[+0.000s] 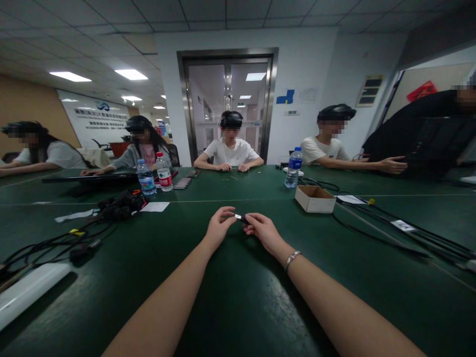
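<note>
A small black stick with a shiny silver end (pixel 241 218) is held just above the green table, between my two hands. It looks like a USB stick, but it is too small to be sure. My right hand (pixel 263 231) pinches the black part between thumb and fingers. At the silver end, my left hand (pixel 220 226) has its thumb and forefinger closed about the tip. The fingertips hide part of the stick.
An open cardboard box (pixel 315 202) stands right of my hands, beside black cables (pixel 405 233) and a water bottle (pixel 293 168). On the left lie tangled black gear (pixel 121 204), a white paper (pixel 155 207) and a white case (pixel 31 292). Several people sit around the table (pixel 238 307).
</note>
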`<act>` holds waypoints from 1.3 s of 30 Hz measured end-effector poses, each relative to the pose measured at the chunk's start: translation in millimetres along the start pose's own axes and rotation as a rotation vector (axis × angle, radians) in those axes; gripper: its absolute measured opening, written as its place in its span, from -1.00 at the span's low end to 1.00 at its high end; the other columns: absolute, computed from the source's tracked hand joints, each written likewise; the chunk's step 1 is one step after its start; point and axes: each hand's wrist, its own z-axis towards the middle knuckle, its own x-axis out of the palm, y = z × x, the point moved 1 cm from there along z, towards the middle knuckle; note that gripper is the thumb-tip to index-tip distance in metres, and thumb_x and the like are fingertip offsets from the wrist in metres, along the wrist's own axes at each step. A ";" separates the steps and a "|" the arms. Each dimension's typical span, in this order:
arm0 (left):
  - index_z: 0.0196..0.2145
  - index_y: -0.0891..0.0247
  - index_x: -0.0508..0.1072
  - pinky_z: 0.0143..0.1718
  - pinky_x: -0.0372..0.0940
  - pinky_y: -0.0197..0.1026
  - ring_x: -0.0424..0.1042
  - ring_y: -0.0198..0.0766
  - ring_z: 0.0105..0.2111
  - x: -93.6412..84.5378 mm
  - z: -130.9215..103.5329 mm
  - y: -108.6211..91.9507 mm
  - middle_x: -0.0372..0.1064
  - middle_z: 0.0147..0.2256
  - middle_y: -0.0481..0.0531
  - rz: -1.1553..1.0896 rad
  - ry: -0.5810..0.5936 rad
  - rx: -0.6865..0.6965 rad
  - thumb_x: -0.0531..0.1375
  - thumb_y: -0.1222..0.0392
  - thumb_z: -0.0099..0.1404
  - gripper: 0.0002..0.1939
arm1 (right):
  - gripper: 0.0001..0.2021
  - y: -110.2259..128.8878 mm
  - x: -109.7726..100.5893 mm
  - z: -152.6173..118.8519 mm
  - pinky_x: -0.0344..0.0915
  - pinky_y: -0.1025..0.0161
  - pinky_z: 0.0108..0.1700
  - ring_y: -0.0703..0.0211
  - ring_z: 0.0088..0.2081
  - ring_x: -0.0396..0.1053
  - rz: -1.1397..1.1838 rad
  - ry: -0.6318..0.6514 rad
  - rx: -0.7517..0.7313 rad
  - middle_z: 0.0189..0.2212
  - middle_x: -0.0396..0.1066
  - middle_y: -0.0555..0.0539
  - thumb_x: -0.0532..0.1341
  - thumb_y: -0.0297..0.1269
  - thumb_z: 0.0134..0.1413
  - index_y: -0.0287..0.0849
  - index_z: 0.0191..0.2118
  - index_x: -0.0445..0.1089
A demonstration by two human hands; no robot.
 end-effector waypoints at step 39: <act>-0.40 0.25 0.42 -0.35 0.20 -0.28 0.31 -0.28 -0.38 2.5 -1.9 9.1 0.35 -0.42 -0.03 0.325 0.133 0.065 0.02 -0.05 0.25 -0.66 | -0.72 -4.3 -3.3 2.4 0.34 0.38 -0.47 0.32 -0.50 0.38 -0.021 0.009 -0.041 -0.44 0.45 -0.06 0.34 -0.24 -0.12 -0.26 -0.26 0.42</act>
